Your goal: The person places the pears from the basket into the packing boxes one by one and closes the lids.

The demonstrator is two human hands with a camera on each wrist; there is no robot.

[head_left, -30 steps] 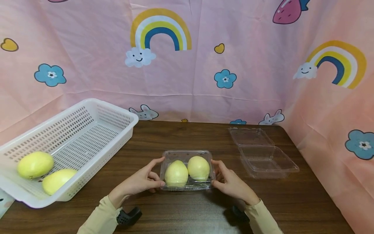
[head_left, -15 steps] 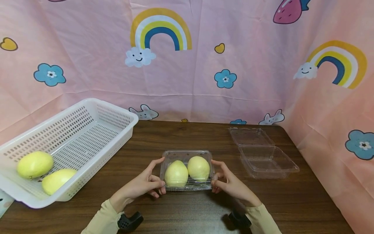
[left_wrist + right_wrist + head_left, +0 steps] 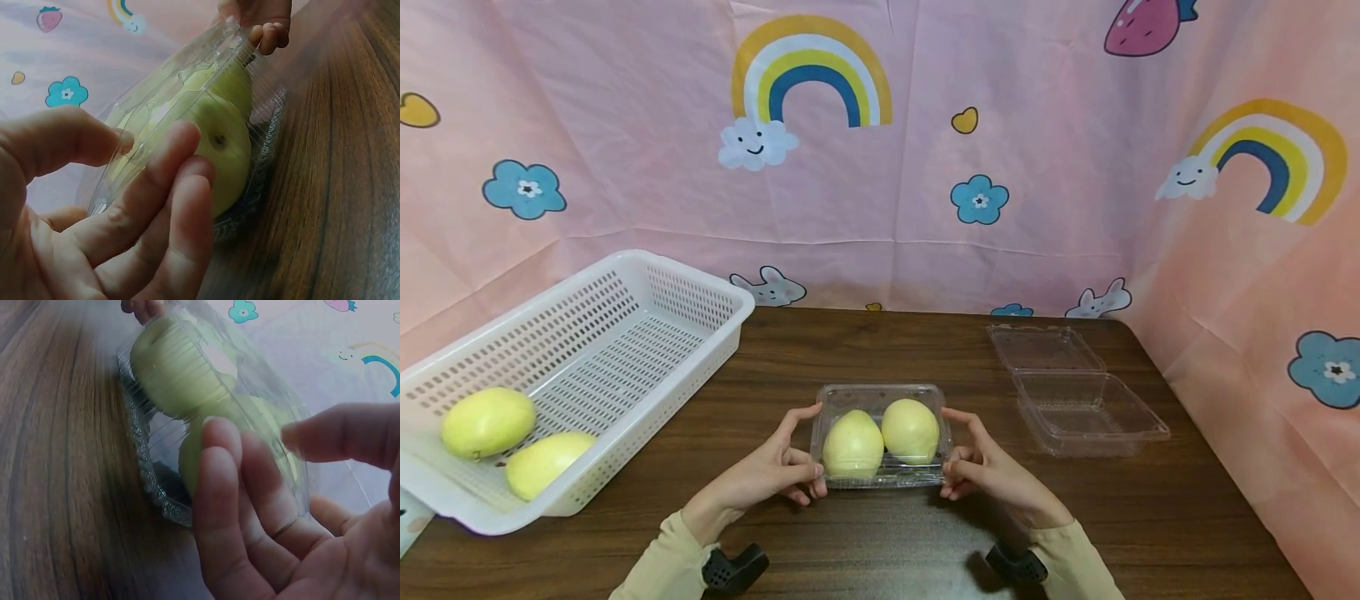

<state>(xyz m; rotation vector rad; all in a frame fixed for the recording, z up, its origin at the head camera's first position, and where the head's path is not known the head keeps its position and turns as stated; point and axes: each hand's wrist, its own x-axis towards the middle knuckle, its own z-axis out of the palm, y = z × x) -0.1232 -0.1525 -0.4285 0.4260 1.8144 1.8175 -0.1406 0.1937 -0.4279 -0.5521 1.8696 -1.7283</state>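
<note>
Clear plastic clamshell (image 3: 887, 482), centred on the wood-grain surface (image 3: 880, 542), two pears (image 3: 853, 445) inside; left hand (image 3: 760, 477) and right hand (image 3: 994, 477) have grips clamped on its ends! Second clamshell (image 3: 1105, 435) yawning right, white basket (image 3: 655, 425) left with more yellow-green fruit (image 3: 487, 422), pink rainbow-print cloth (image 3: 917, 183) behind.

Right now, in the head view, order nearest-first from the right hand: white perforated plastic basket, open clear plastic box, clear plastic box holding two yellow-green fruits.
1. Fruit-holding box: touching the right hand, on its left.
2. Open box: apart, ahead and to the right.
3. White basket: farthest, on the left.
</note>
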